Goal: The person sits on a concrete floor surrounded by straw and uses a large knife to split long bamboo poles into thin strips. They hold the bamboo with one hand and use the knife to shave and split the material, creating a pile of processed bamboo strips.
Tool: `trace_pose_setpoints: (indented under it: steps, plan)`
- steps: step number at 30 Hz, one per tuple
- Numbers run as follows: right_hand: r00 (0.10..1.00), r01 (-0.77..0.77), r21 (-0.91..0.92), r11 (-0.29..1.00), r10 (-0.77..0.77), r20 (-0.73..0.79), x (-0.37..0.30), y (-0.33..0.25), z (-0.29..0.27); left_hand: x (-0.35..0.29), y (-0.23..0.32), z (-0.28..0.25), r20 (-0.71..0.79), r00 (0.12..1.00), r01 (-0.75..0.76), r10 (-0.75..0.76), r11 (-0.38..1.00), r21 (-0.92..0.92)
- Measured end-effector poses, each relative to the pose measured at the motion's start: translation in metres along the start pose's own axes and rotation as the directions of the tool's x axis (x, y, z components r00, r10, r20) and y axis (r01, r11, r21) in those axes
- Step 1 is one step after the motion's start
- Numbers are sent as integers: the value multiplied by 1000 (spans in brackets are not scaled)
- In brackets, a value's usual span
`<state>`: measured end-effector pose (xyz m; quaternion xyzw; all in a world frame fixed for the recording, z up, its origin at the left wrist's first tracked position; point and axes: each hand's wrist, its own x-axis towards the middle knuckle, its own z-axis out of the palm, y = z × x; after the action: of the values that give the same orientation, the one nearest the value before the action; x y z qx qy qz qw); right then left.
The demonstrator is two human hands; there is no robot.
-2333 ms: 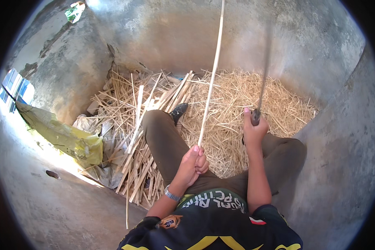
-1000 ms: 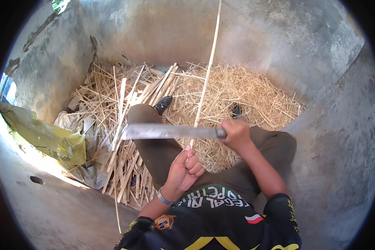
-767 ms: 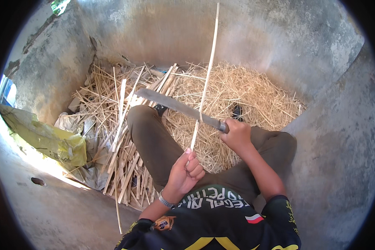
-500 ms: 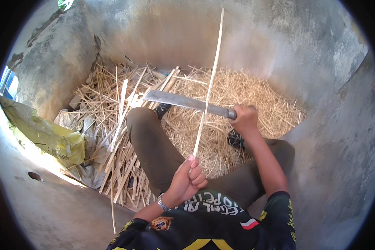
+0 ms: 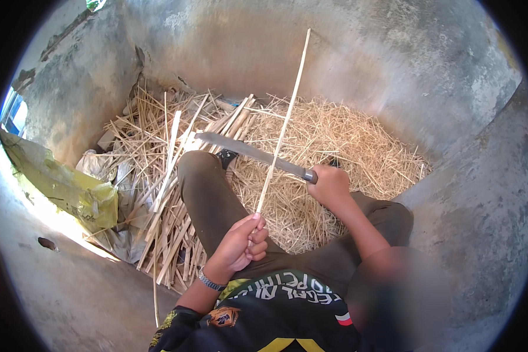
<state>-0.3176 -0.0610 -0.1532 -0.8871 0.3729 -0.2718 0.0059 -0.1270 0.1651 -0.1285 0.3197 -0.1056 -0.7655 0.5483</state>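
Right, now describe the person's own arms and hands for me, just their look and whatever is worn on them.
The left hand and right hand wear no gloves, and both forearms are bare. A silver-grey link band circles the left wrist. The left sleeve is short and dark with yellow patterning; the right one is blurred out.

There are two hands (image 5: pixel 239 243) (image 5: pixel 331 185), one watch (image 5: pixel 211 280), one machete (image 5: pixel 249 151), one held strip (image 5: pixel 286 119), one sack (image 5: pixel 70 186), one straw heap (image 5: pixel 349 130), one strip pile (image 5: pixel 173 234).
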Motion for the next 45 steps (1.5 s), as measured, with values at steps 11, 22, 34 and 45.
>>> trace_pose_setpoints:
  steps: [11, 22, 34, 45]
  plan:
    - [908, 371, -59, 927, -375, -188, -26, 24, 12, 2, -23, 14, -63, 996, 57, -62, 995, -88]
    - [808, -544, -226, 808, 577, 120, 13, 84, 11, -2, -36, -10, 179, 971, 187, -159, 971, -151]
    - [757, -555, -157, 817, 575, 311, 24, 23, 10, -67, 69, 43, 459, 586, -810, 668, 457, 368]
    - [768, -618, 396, 679, 412, 491, -6, -9, 1, -46, 162, 111, 619, -136, -499, 774, -593, 632]
